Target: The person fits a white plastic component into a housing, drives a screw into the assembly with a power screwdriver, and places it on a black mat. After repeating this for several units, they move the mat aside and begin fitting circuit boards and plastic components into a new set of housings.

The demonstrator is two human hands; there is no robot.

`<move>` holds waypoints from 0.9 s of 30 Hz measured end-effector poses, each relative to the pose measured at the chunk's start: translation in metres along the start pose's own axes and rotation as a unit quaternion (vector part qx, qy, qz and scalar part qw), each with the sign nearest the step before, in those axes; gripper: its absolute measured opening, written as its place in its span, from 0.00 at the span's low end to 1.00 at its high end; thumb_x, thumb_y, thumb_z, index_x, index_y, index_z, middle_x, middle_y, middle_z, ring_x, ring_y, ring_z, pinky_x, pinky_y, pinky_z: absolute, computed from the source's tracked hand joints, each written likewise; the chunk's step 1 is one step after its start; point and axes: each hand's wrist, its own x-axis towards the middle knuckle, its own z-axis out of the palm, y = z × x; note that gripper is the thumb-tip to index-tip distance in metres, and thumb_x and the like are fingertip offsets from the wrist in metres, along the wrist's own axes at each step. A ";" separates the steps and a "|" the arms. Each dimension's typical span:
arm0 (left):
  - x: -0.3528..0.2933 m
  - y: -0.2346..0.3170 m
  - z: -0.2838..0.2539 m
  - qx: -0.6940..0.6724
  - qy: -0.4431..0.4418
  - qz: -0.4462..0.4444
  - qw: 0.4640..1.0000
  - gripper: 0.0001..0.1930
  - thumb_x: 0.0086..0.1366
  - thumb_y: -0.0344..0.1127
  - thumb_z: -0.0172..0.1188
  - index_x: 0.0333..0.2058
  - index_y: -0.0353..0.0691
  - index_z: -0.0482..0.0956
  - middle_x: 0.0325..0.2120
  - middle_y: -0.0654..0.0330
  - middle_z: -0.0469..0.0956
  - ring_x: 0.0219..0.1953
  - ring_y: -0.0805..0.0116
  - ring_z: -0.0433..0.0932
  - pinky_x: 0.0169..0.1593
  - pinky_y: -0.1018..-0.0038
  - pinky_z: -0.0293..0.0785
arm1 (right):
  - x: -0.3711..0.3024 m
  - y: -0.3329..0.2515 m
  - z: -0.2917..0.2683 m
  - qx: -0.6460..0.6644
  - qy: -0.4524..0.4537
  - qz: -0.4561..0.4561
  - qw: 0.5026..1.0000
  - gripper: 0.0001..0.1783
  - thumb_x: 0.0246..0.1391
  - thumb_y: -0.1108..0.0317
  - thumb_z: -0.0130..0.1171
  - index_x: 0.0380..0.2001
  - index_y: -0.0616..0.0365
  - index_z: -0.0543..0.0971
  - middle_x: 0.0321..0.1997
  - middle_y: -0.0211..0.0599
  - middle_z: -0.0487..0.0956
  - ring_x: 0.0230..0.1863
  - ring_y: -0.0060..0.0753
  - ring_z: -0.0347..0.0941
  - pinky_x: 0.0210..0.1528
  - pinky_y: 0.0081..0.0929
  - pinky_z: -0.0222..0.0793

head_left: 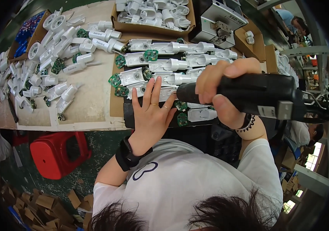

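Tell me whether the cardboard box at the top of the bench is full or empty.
Full: the cardboard box is heaped to its rim with white plastic housings.

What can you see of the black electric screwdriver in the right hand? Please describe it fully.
The black electric screwdriver is a thick, matte, plastic-looking cylinder lying almost horizontal, its narrower tip pointing left at the white plastic housings. The right hand wraps its front part. A pale label sits near its rear, where thin wires attach. The left hand lies flat beside the tip.
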 end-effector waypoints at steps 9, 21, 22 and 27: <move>0.004 -0.006 0.000 -0.026 0.004 -0.005 1.000 0.11 0.53 0.39 0.63 0.36 0.50 0.81 0.62 0.48 0.57 0.65 0.51 0.53 0.63 0.46 0.41 | 0.001 0.014 0.006 0.013 -0.023 0.026 0.999 0.21 0.54 0.68 0.58 0.45 0.49 0.58 0.24 0.34 0.70 0.23 0.28 0.67 0.30 0.28 0.67; 0.005 -0.008 0.002 -0.038 0.004 -0.008 0.999 0.10 0.53 0.39 0.62 0.36 0.50 0.82 0.62 0.48 0.58 0.65 0.50 0.53 0.63 0.45 0.40 | 0.004 0.020 0.010 0.005 -0.035 0.026 0.999 0.19 0.54 0.71 0.57 0.44 0.50 0.59 0.24 0.36 0.71 0.24 0.29 0.67 0.30 0.29 0.68; 0.004 -0.008 0.002 -0.042 0.007 -0.008 0.999 0.10 0.52 0.38 0.63 0.35 0.48 0.81 0.62 0.47 0.57 0.65 0.51 0.53 0.62 0.45 0.41 | 0.005 0.020 0.009 -0.003 -0.045 0.027 0.999 0.19 0.53 0.72 0.57 0.43 0.51 0.59 0.24 0.36 0.71 0.24 0.28 0.67 0.30 0.28 0.68; 0.004 -0.009 0.003 -0.046 0.011 -0.008 0.999 0.08 0.52 0.37 0.63 0.32 0.46 0.81 0.62 0.47 0.56 0.65 0.54 0.52 0.62 0.43 0.42 | 0.017 0.013 0.005 -0.059 -0.142 0.024 0.988 0.19 0.51 0.76 0.56 0.41 0.52 0.60 0.24 0.36 0.71 0.24 0.28 0.67 0.29 0.27 0.68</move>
